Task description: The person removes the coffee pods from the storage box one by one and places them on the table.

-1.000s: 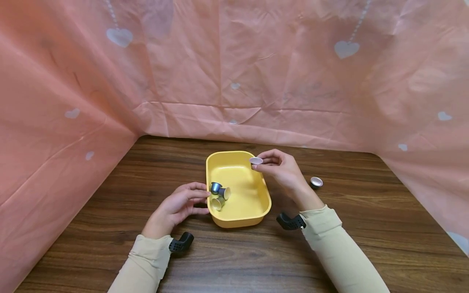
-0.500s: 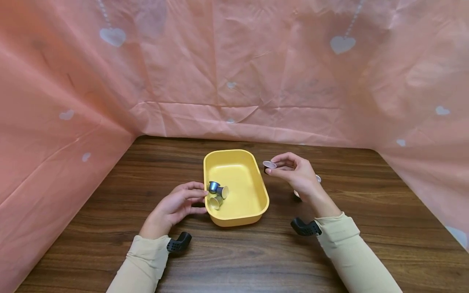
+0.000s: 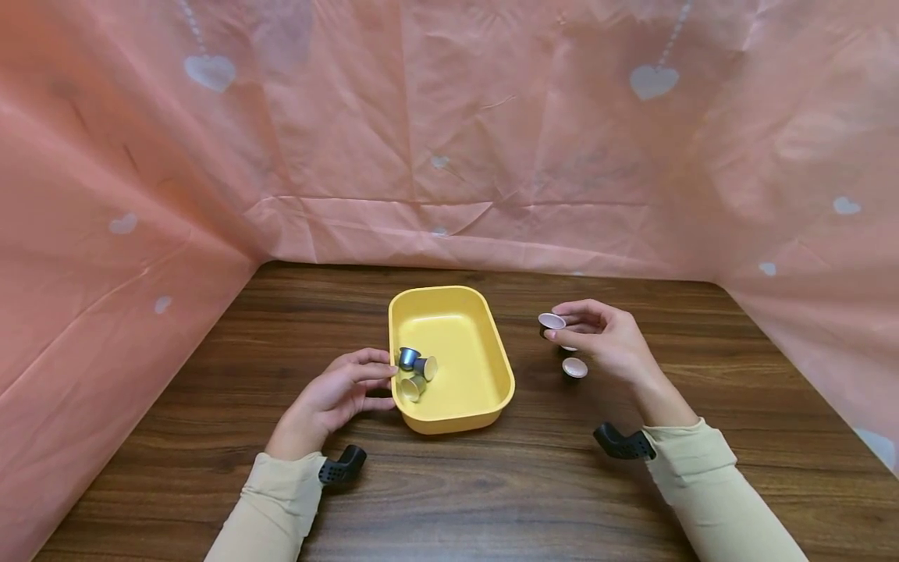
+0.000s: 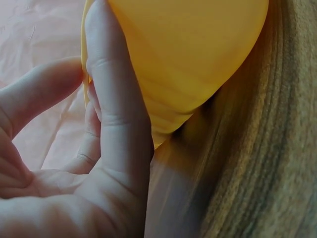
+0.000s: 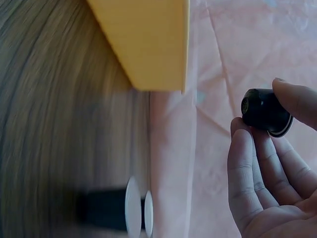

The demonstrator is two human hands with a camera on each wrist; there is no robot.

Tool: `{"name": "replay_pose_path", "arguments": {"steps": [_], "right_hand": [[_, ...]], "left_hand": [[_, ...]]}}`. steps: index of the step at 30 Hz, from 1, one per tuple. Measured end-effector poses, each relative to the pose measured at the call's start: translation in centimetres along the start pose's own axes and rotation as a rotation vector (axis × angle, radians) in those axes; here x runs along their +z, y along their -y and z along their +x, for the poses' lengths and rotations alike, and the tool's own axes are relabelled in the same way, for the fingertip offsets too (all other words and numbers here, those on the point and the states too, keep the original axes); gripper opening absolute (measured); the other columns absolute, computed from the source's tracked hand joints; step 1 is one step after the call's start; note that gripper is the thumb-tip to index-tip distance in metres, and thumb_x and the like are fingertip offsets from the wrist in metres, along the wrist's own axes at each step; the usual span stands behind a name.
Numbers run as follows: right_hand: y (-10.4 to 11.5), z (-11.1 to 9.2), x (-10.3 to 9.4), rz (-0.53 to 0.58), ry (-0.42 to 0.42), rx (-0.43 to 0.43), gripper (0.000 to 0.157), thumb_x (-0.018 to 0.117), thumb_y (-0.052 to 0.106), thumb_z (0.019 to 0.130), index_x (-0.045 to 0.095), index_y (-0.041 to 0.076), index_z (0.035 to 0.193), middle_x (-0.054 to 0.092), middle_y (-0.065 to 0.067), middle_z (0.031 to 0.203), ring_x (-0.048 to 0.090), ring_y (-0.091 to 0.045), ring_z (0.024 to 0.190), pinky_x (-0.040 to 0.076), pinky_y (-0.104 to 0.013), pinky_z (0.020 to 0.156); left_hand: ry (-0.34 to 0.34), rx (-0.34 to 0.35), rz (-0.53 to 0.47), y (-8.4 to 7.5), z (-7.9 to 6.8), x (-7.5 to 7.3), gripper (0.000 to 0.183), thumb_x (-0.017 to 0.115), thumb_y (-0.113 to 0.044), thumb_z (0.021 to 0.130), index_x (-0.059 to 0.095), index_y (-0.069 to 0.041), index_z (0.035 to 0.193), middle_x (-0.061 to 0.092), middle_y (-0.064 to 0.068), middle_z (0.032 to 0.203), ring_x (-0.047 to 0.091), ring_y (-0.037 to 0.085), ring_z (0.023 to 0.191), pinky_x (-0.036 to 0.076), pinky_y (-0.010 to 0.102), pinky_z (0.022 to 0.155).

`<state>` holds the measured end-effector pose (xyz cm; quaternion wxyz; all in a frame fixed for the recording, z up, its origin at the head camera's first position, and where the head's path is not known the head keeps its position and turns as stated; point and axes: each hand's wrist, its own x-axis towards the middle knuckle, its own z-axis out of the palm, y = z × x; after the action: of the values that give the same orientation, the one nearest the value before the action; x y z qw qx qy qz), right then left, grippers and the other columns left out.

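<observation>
My left hand (image 3: 342,396) rests against the left side of the yellow bin (image 3: 502,351), its fingers fairly straight and the fingertips at the rim and outer wall. Inside the bin, at the near left, lie a blue coffee capsule (image 3: 410,358), a dark one (image 3: 425,368) and a pale gold one (image 3: 413,388). To the right of the bin, my right hand (image 3: 612,343) pinches a black coffee capsule (image 5: 266,111) between thumb and fingers above the table. In the head view its light lid faces up.
Below the right hand, another capsule (image 3: 574,368) stands on the wooden table (image 3: 449,492), lid upward. A further capsule behind it is mostly hidden by the hand. Pink curtain (image 3: 449,117) encloses the table at the back and sides. Each wrist carries a black camera mount.
The right hand has moved right with the black capsule, from over the bin's right rim to above the capsules on the table. The left hand stays at the bin.
</observation>
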<state>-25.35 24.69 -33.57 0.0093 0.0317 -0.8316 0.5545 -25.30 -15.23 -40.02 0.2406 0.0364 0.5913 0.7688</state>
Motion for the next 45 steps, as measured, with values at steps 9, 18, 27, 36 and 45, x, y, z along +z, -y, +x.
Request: {"name": "replay_pose_path", "arguments": {"steps": [9,18,27,36,45], "right_hand": [[-1.3,-1.3,-2.9,-0.051,-0.038,-0.005,0.049,0.088,0.026,0.092,0.069,0.007,0.133,0.076,0.023,0.099,0.073,0.006,0.094,0.055,-0.013,0.085],[-2.8,-2.2,-5.6,-0.066,-0.089,-0.027,0.042,0.087,0.022,0.093,0.071,0.012,0.130,0.076,0.026,0.100,0.073,0.008,0.094,0.055,-0.014,0.079],[-3.8,-1.9,-6.8,-0.064,-0.100,-0.012,0.036,0.088,0.020,0.092,0.072,0.015,0.124,0.076,0.024,0.097,0.072,0.007,0.090,0.055,-0.014,0.077],[-5.7,-1.4,-7.1,-0.151,-0.063,0.062,0.046,0.090,0.019,0.089,0.066,0.003,0.125,0.073,0.020,0.093,0.070,0.006,0.086,0.058,-0.016,0.075],[-7.3,-0.8,-7.2,-0.256,0.032,0.089,0.052,0.090,0.019,0.088,0.066,-0.002,0.128,0.075,0.011,0.101,0.068,0.004,0.088,0.055,-0.015,0.078]], "left_hand": [[-0.007,-0.004,0.012,-0.1,-0.1,0.0,0.024,0.058,-0.002,0.104,0.053,0.004,0.127,0.069,0.006,0.110,0.073,0.014,0.094,0.066,0.034,0.082],[-0.011,-0.009,0.008,-0.2,-0.2,-0.1,0.022,0.059,-0.003,0.104,0.054,0.001,0.125,0.068,0.007,0.111,0.073,0.016,0.098,0.066,0.035,0.083],[-0.012,-0.006,0.015,-0.2,-0.2,0.0,0.023,0.059,-0.003,0.105,0.054,0.001,0.126,0.068,0.005,0.110,0.073,0.014,0.097,0.066,0.034,0.083],[-0.004,0.000,0.012,0.0,-0.1,0.1,0.019,0.057,-0.002,0.104,0.054,-0.001,0.123,0.069,0.006,0.111,0.073,0.015,0.097,0.066,0.034,0.082],[0.001,0.001,0.012,0.0,-0.1,0.1,0.018,0.058,-0.002,0.104,0.055,-0.001,0.122,0.069,0.007,0.112,0.073,0.015,0.098,0.066,0.034,0.082]]}}
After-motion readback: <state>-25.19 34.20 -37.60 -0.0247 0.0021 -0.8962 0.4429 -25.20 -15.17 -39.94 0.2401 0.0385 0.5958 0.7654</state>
